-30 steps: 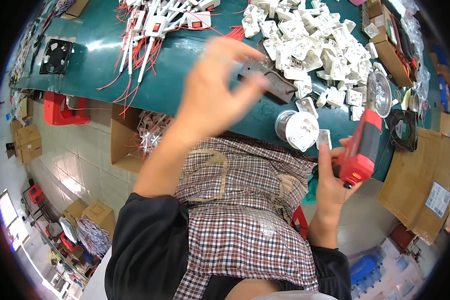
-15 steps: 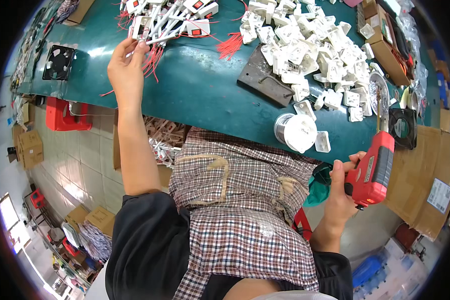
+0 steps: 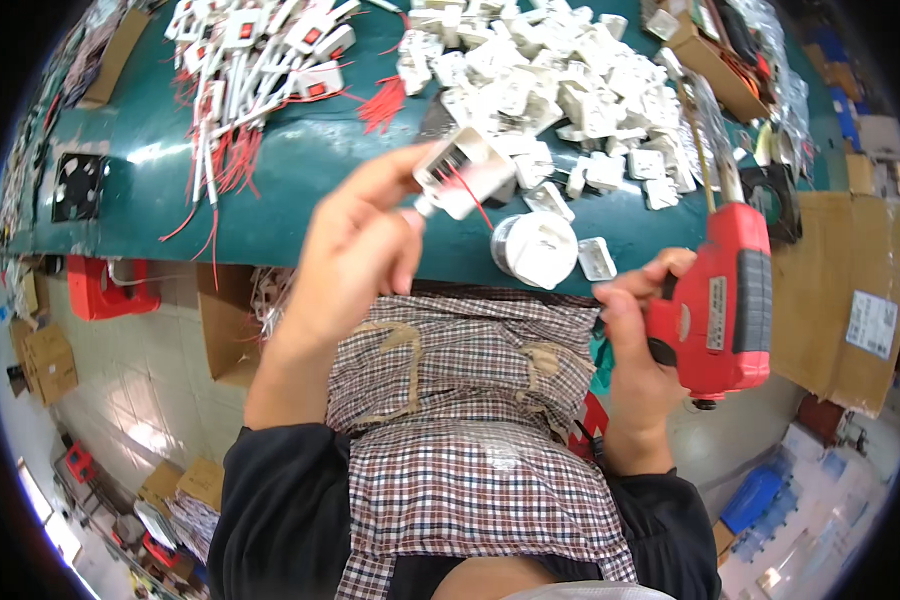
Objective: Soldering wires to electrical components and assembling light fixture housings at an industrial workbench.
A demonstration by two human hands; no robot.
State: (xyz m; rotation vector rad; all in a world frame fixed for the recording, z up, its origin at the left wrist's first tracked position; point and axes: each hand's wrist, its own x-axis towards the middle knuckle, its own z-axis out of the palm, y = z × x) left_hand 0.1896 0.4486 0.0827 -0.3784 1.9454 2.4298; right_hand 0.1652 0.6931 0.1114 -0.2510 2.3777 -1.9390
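Note:
My left hand [image 3: 355, 245] pinches a small white plastic switch housing [image 3: 467, 172] above the near part of the green table. Its open side faces up, showing metal parts inside and a red wire sticking out. In my right hand [image 3: 638, 360] is a red soldering gun [image 3: 735, 300] with a black grip pad, its long metal tip pointing away from me. Below the housing stands a spool of silvery wire [image 3: 542, 250], with a single white plastic shell [image 3: 597, 260] just to its right.
A large heap of white plastic shells [image 3: 570, 85] covers the far middle of the table [image 3: 130, 220]. White-stemmed assemblies with red switches [image 3: 245, 70] and red wires lie at the far left. Black fans [image 3: 77, 187] and a carton [image 3: 720, 70] stand toward the sides.
My left hand has moved from the pile at the far left to the middle, bringing a switch housing with it. The soldering gun has shifted slightly left and turned more upright in view.

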